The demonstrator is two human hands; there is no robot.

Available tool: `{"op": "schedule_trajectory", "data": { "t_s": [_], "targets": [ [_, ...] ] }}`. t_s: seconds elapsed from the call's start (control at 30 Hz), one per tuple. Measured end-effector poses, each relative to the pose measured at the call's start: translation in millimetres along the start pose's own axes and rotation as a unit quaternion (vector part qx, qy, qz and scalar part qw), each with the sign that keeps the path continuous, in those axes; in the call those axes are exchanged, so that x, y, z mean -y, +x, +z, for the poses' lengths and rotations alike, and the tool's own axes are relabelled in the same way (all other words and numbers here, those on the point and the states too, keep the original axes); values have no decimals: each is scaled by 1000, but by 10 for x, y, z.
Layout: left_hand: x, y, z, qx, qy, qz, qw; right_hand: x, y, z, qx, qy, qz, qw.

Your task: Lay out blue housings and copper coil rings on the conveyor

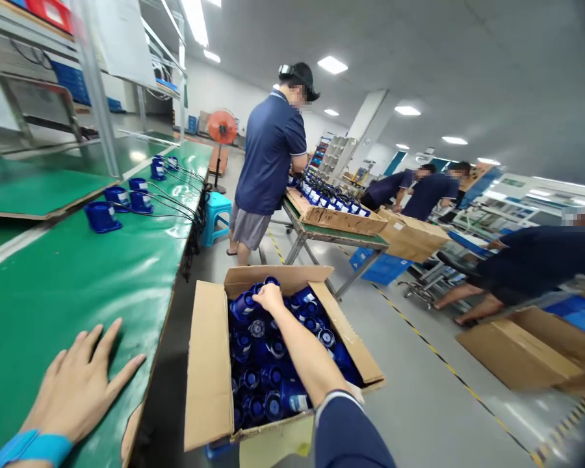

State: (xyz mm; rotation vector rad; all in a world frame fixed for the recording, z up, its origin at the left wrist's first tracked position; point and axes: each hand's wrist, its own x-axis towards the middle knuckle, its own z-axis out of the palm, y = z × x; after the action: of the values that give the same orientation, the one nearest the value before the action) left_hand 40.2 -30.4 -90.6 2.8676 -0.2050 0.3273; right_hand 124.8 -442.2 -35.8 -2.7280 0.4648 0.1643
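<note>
My left hand lies flat and spread on the green workbench near its front edge, holding nothing; a blue band circles the wrist. My right hand reaches down into an open cardboard box on the floor, fingers closed around a blue plastic part at the far end of the box. The box is full of several such blue cup-shaped parts.
Several blue parts with cables stand further along the bench. A person in a dark shirt works at a table holding another box of parts. More people sit at the right. Cardboard boxes lie on the floor.
</note>
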Motion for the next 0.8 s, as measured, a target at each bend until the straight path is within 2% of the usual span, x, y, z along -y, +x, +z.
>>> {"op": "schedule_trajectory", "data": {
  "t_s": [0.07, 0.13, 0.2, 0.27, 0.37, 0.43, 0.5, 0.57, 0.67, 0.73, 0.8],
  "targets": [
    [-59, -93, -61, -13, -31, -21, 999, 37, -350, -300, -38, 5, -80, 996],
    [-97, -325, -209, -9, -71, -46, 996, 179, -774, -532, -63, 14, -174, 983],
    [-123, -712, -478, -17, -101, -62, 993, 421, -1235, -649, -57, 32, -276, 959],
    [-163, -1225, -864, -44, -107, -68, 991, 744, -1689, -627, -18, 69, -399, 914],
    [-289, -2120, -1530, -101, -76, -96, 987, 1348, -2326, -326, 106, 115, -572, 805],
    [-418, -2738, -1908, -144, -36, -136, 980, 1827, -2789, 33, 200, 111, -651, 724],
    [-566, -3337, -2165, -173, 20, -186, 967, 2320, -3382, 452, 278, 83, -705, 648],
    [-718, -3879, -2295, -176, 83, -252, 948, 2723, -4117, 835, 330, 45, -749, 573],
    [-889, -4520, -2322, -146, 142, -372, 906, 3026, -5201, 1203, 354, -8, -817, 455],
    [-918, -4819, -2286, -114, 138, -442, 879, 3096, -5695, 1323, 338, -33, -850, 403],
    [-881, -5027, -2244, -78, 110, -490, 861, 3159, -5937, 1392, 335, -39, -867, 367]
  ]
}}
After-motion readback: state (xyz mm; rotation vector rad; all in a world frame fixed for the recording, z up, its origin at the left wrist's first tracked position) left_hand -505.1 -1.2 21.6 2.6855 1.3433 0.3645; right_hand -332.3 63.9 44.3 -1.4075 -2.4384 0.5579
